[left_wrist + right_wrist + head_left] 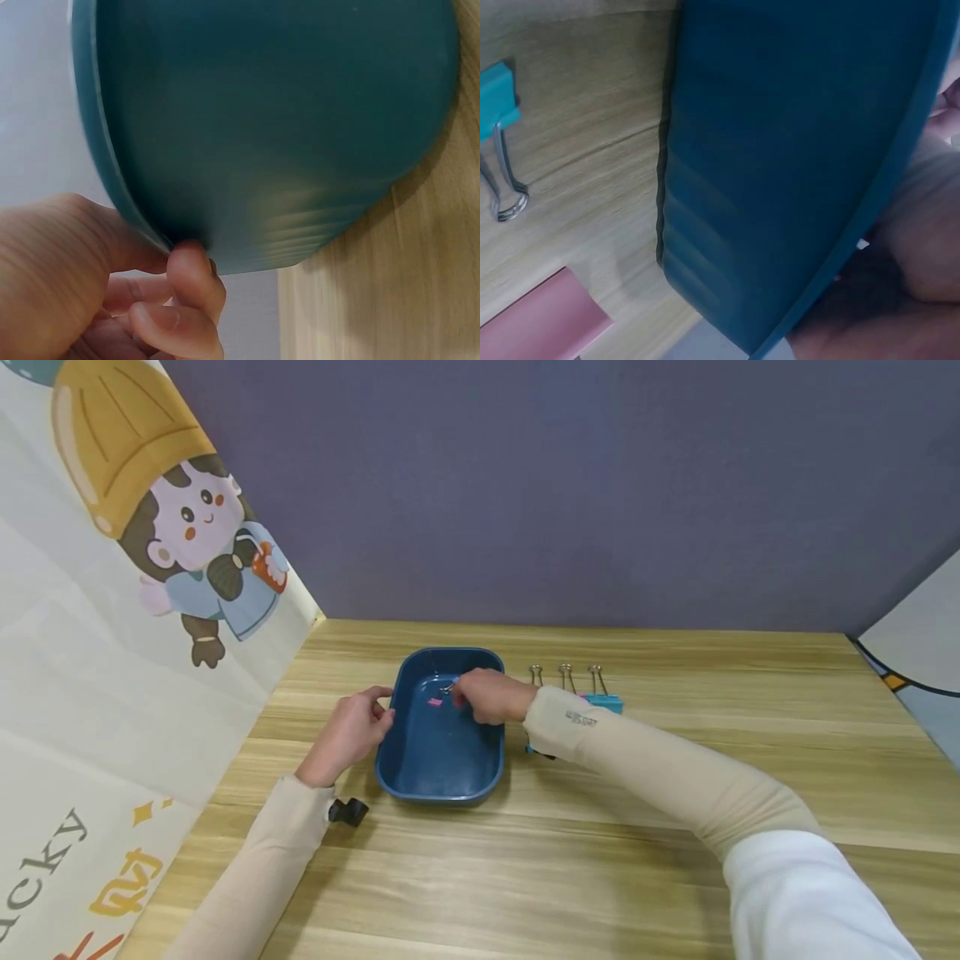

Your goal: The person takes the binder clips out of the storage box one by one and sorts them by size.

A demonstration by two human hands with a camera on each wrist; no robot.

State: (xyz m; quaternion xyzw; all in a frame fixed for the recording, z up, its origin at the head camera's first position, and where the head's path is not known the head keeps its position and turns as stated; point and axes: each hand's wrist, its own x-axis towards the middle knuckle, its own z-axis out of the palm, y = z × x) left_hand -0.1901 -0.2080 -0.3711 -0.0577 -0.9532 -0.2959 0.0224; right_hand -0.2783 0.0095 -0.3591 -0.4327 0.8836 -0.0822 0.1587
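Observation:
A deep blue plastic bin (442,760) stands on the wooden table. My left hand (348,731) pinches its left rim between thumb and fingers, which the left wrist view shows up close (172,292). Reaching over the right side, my right hand (483,693) is inside the bin, fingers curled downward at the silver handles of a binder clip (446,691). Beside those handles a small pink clip body (435,702) shows near the bin's floor. The right wrist view has the bin's outer wall (780,150) hiding most of the fingertips.
Right of the bin are several binder clips, partly covered by my right forearm: a blue one (603,702) with upright silver handles, and a pink one (547,322) close to the bin. A purple-grey panel (562,493) closes off the back; a printed white sheet (97,693) hangs at left.

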